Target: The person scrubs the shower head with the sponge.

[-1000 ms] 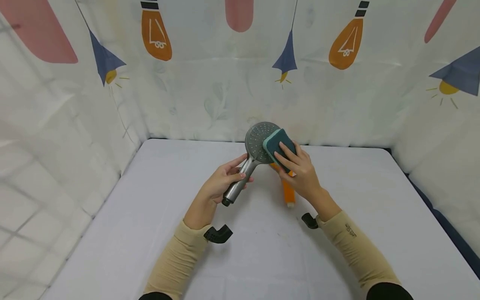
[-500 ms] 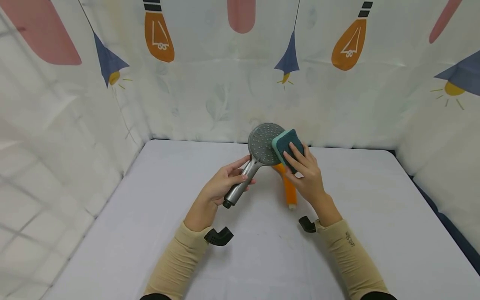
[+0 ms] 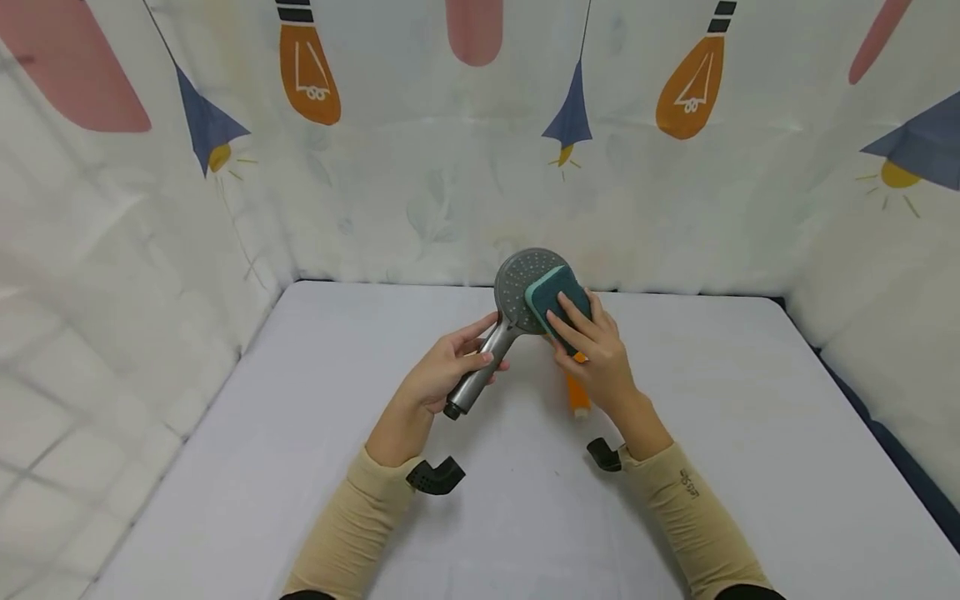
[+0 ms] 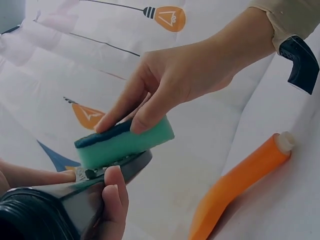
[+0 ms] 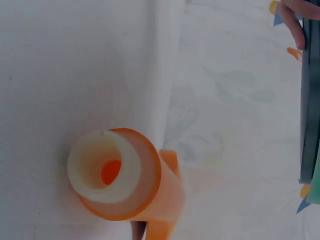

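Note:
My left hand [image 3: 448, 367] grips the silver handle of a grey shower head [image 3: 517, 287], held up over the table with its nozzle face toward me. In my right hand [image 3: 603, 358] is a two-layer sponge [image 3: 558, 307], dark teal on the finger side and mint green beneath. Its mint side lies against the right part of the nozzle face, as the left wrist view also shows, with the sponge [image 4: 125, 142] pinched between thumb and fingers. Behind the right hand an orange handle-shaped piece [image 3: 577, 393] with a whitish hollow end lies on the table, its upper part hidden.
A white-covered table [image 3: 360, 333] spreads beneath both arms. Patterned cloth walls [image 3: 480, 183] stand right behind and at the sides. Black wrist mounts [image 3: 437, 476] stick out from the beige sleeves.
The sponge went right toward the edge of the nozzle face, then came back left and slightly down over it. The left hand keeps hold of the shower head, nearly still.

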`<state>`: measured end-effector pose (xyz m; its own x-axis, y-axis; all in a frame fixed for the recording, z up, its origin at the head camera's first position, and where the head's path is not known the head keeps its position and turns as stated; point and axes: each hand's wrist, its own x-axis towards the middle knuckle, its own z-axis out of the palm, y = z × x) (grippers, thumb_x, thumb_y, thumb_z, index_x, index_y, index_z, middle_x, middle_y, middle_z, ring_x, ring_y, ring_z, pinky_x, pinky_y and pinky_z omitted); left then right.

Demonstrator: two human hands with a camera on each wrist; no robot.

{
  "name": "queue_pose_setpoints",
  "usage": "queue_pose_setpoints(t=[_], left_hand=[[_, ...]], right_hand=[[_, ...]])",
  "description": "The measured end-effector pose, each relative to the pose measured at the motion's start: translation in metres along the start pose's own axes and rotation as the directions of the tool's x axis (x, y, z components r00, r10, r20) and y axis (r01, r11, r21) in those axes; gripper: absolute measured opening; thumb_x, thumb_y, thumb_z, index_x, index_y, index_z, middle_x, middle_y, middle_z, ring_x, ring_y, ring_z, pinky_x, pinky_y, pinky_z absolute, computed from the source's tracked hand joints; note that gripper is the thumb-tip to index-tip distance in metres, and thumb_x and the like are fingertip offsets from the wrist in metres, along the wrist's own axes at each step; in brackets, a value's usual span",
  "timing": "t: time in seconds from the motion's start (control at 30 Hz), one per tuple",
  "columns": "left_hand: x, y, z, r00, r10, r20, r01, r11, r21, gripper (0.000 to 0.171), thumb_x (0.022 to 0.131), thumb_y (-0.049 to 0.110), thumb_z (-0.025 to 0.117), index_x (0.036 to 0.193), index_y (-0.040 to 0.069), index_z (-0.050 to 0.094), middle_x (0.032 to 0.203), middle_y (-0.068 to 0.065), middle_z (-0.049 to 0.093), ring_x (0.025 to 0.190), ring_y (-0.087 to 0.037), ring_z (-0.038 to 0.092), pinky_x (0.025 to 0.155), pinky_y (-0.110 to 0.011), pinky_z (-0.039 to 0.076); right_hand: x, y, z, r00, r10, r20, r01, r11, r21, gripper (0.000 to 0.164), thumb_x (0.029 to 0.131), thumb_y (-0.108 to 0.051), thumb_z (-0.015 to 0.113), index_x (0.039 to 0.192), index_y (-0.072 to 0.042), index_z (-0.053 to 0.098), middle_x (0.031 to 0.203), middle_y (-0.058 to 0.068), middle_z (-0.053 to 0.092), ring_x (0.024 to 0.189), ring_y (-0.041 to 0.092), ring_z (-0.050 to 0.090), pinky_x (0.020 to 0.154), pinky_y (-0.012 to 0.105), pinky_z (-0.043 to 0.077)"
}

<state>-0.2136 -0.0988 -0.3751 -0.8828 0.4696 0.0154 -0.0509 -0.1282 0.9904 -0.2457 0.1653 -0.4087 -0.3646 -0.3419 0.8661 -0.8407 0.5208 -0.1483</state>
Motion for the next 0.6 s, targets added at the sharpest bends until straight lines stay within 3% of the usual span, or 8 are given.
queue_pose_setpoints(t=[0.1,0.3,0.6], left_hand=[[0.002,0.002,0.000,1.000,0.009,0.004,-0.009,1.000,0.002,0.066,0.101,-0.004,0.054,0.161,0.006,0.030,0.144,-0.033,0.043,0.098,-0.020,0.070,0.076,-0.026,0.056],[0.003,0.004,0.000,1.000,0.014,0.011,-0.014,1.000,0.002,0.066,0.101,-0.006,0.054,0.161,0.004,0.029,0.145,-0.033,0.041,0.098,-0.021,0.070,0.076,-0.026,0.056],[0.000,0.001,-0.001,1.000,-0.009,0.005,0.009,1.000,0.012,0.066,0.102,-0.004,0.054,0.162,0.006,0.028,0.144,-0.032,0.042,0.100,-0.022,0.070,0.078,-0.027,0.056]], right_hand=[[0.003,0.004,-0.006,1.000,0.011,0.010,-0.011,0.999,-0.032,0.046,0.078,0.011,0.078,0.123,0.005,0.072,0.136,0.026,0.060,0.130,0.062,0.044,0.099,0.073,0.040],[0.003,0.014,-0.016,0.985,0.150,-0.085,-0.153,0.988,-0.032,0.045,0.077,0.017,0.075,0.121,0.006,0.072,0.137,0.023,0.060,0.134,0.057,0.043,0.105,0.070,0.037],[0.002,-0.002,-0.004,0.997,0.071,0.020,-0.071,0.997,-0.016,0.050,0.075,0.015,0.080,0.124,0.005,0.071,0.138,0.025,0.059,0.133,0.061,0.042,0.101,0.074,0.037]])
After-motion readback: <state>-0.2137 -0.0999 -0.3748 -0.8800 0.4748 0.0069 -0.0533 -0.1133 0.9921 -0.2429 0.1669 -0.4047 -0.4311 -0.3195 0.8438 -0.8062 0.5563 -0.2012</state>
